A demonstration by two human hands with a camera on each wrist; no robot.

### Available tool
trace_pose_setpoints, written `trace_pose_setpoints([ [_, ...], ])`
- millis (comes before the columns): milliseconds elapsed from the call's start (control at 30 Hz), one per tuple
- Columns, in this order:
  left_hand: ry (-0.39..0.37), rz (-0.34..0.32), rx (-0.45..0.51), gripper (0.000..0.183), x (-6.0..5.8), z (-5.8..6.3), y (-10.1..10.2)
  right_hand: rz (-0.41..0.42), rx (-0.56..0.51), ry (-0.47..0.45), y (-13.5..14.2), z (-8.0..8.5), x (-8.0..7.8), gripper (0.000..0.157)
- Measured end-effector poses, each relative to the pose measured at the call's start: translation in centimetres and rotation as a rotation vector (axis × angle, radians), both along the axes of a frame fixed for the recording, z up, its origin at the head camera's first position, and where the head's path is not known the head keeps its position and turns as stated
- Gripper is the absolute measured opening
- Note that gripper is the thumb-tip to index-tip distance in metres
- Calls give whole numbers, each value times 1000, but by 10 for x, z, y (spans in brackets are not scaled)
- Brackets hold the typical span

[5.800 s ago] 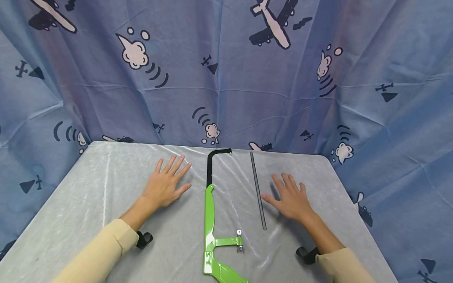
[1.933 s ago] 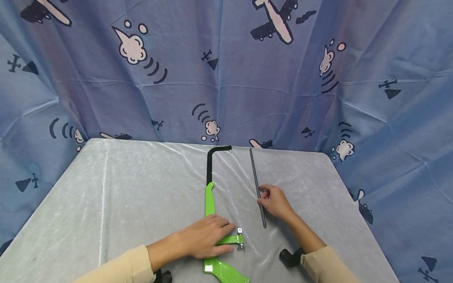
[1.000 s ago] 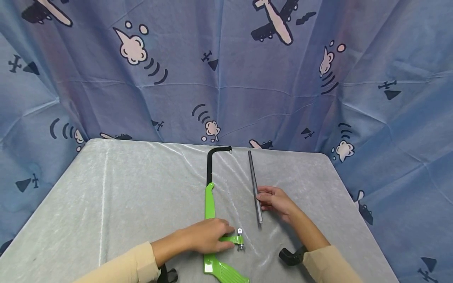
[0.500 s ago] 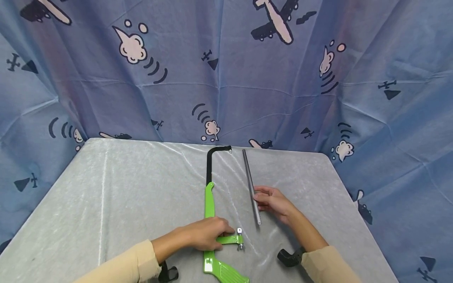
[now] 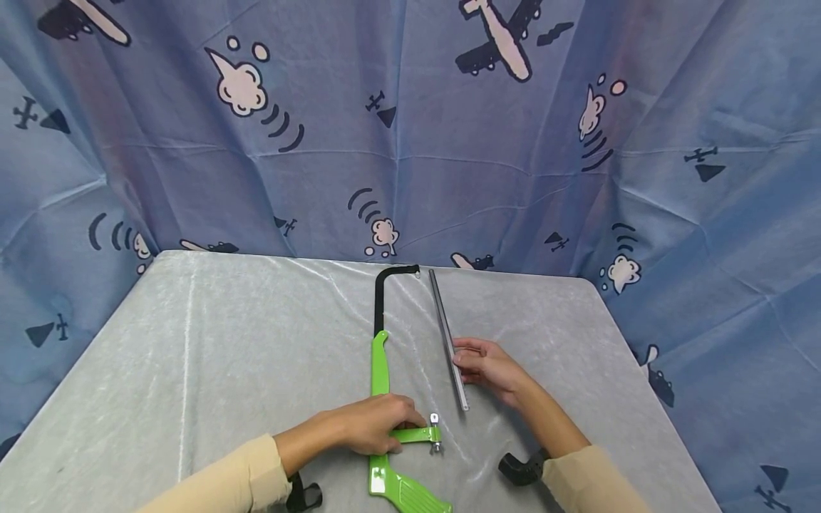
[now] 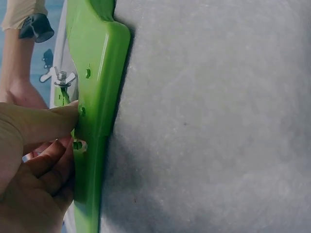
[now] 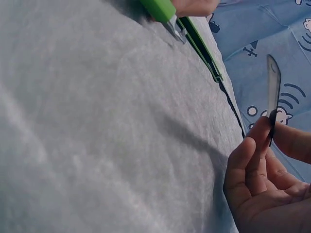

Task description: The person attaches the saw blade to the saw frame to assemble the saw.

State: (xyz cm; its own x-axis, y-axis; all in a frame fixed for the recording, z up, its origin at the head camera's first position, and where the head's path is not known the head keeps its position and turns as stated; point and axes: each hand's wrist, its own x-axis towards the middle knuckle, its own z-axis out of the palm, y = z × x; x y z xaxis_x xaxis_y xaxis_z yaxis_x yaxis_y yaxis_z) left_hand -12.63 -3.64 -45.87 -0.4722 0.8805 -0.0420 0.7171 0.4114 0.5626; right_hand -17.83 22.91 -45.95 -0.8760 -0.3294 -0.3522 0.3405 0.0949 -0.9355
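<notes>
A hacksaw frame (image 5: 380, 363), green with a black front bow, lies on the grey cloth. My left hand (image 5: 368, 424) grips it where the short green arm branches off; in the left wrist view the thumb and curled fingers (image 6: 39, 165) hold its edge. A wing nut (image 6: 62, 80) and a metal blade pin (image 5: 434, 419) sit at that arm's end. My right hand (image 5: 494, 367) pinches a thin grey hacksaw blade (image 5: 439, 306) between thumb and fingers. The blade is slightly off the cloth, just right of the frame, its far end close to the bow's tip.
The grey cloth-covered table (image 5: 256, 320) ends at a blue patterned curtain (image 5: 321, 107) behind. Black wrist mounts (image 5: 522, 469) hang under both forearms. The saw's ribbed green handle (image 5: 413, 495) reaches the bottom edge of the head view.
My right hand has picked the blade up from the cloth and carried it left toward the frame. The left hand has moved from the cloth onto the frame, which stays in place.
</notes>
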Motion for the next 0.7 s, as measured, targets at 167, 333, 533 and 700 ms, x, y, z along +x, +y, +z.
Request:
trace_pose_setpoints([
  [167,6,1,14,47,0,-1,1,4,-4,-5,-3,1,1,52],
  [333,-6,8,30,47,-1,-4,1,14,-11,-1,-7,0,1,51],
  [533,-28,12,45,45,-1,-5,2,42,-33,11,-10,-3,2,51],
  [700,-27,15,49,44,-1,-5,2,54,-39,20,-12,-5,1,50],
])
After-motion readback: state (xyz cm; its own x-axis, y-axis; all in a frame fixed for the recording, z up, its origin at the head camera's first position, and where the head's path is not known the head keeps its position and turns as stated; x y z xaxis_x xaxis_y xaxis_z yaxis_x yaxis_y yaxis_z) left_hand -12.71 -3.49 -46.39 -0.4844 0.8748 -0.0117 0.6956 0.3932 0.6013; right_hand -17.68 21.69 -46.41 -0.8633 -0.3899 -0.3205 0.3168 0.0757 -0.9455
